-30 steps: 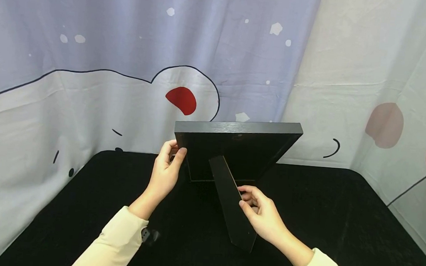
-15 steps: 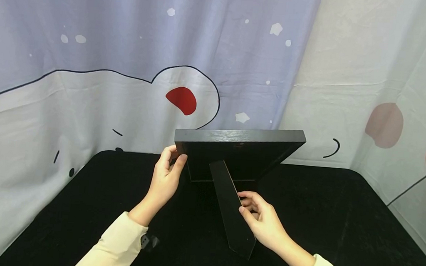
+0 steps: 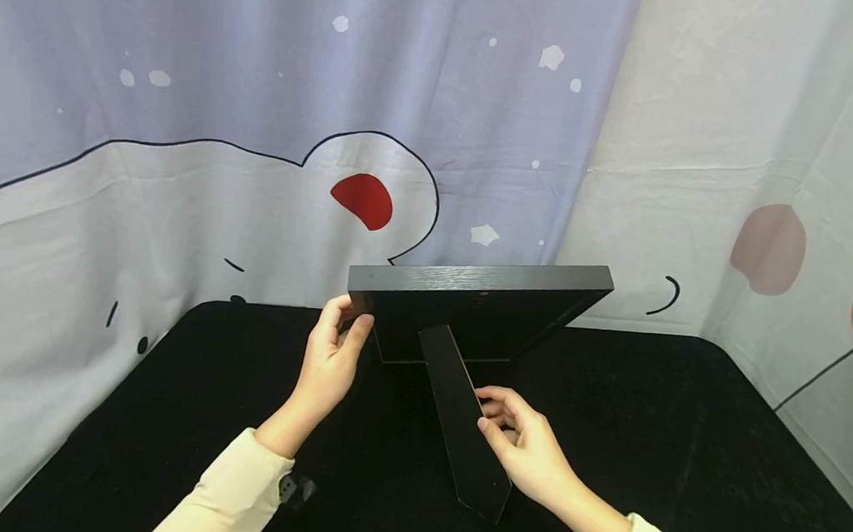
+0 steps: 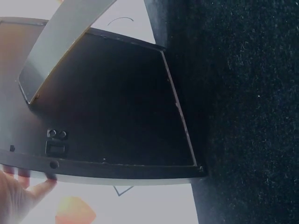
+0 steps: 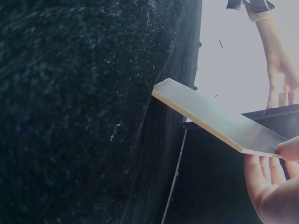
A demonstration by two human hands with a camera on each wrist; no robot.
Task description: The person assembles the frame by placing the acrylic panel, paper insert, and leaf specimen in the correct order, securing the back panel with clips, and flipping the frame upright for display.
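Note:
A black picture frame [image 3: 513,310] stands with its back towards me, its top edge leaning my way. From the back panel an easel leg [image 3: 459,427] slants down and towards me. My left hand [image 3: 329,358] grips the frame's left side, thumb on the back; the other fingers are partly hidden behind the edge. My right hand [image 3: 532,450] pinches the right edge of the leg between thumb and fingers. In the left wrist view, the leg [image 4: 60,46] juts out from the panel. The right wrist view shows the thumb on one face of the leg [image 5: 210,116] and fingers beneath.
A black cloth [image 3: 631,432] covers the table under the frame. Behind the table hangs a patterned curtain [image 3: 250,210] in lilac and white, and it continues along the sides. A small dark device [image 3: 296,490] sits at the left sleeve.
The frame's top edge has tilted lower and towards me. Both hands have moved down slightly with it, keeping their holds, and the leg's lower end has come a little nearer.

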